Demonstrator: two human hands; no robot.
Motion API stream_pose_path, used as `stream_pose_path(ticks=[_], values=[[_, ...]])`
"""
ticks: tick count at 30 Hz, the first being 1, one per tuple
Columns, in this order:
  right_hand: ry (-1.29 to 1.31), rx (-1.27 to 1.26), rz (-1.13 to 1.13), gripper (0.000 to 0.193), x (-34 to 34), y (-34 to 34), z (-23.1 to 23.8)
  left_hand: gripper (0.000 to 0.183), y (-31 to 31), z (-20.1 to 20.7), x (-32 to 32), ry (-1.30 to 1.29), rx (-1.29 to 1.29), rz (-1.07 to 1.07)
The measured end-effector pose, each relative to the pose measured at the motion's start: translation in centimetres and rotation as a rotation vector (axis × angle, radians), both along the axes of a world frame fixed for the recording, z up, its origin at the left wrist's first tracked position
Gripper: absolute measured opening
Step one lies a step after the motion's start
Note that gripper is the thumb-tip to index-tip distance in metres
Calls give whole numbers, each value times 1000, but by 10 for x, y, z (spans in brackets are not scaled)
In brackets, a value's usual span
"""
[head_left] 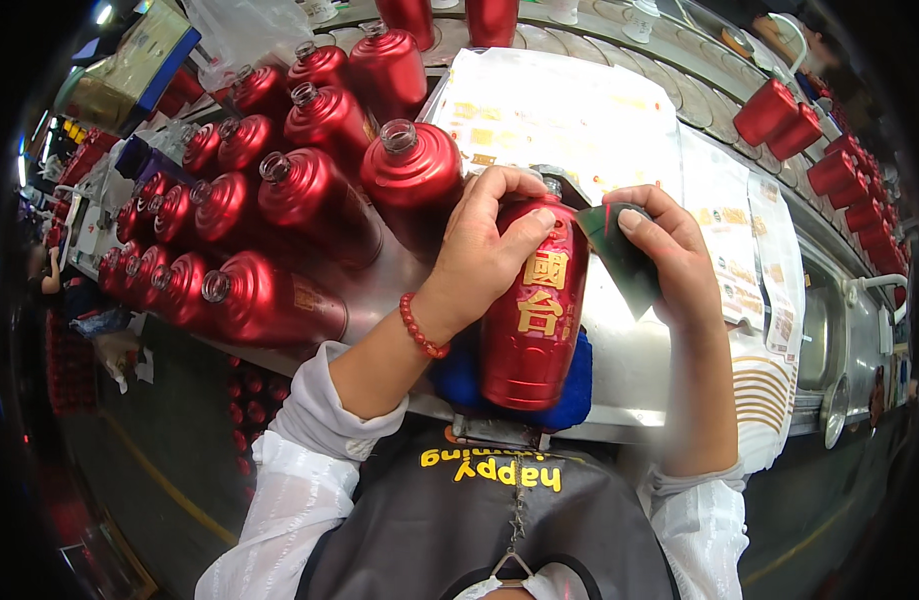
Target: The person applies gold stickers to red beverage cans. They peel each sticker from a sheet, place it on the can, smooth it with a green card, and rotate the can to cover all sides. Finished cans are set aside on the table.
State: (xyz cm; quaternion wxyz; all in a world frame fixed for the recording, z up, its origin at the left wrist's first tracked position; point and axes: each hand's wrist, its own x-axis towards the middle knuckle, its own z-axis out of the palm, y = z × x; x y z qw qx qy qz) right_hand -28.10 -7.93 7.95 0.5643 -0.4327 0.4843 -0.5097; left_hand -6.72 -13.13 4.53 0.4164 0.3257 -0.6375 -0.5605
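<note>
Fingers (pixel 509 215) grip empty red bottle (pixel 534 320).

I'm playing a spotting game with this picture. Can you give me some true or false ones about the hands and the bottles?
1. The left hand grips a red bottle. True.
2. The right hand holds a yellow cup. False: it holds a dark green label next to the bottle.
3. A red bead bracelet is on the left wrist. True.
4. The spare bottles are on the person's right. False: they crowd the left side of the table.
5. The held bottle has gold characters on it. True.
</note>
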Motion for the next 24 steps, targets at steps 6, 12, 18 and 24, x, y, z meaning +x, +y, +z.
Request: stream_pose_path(ticks=[6, 12, 18, 24], values=[[-106, 49, -13, 27, 0, 5, -4, 27, -1, -5, 2, 31, 14, -12], [-175, 56, -41, 33, 3, 18, -4, 26, 4, -4, 3, 123, 56, 31], [-159, -96, -189, 34, -40, 57, -7, 35, 22, -9, 6, 150, -16, 72], [-25, -203, -675, 29, -177, 121, -10, 46, 42, -36, 22, 224, -50, 66]])
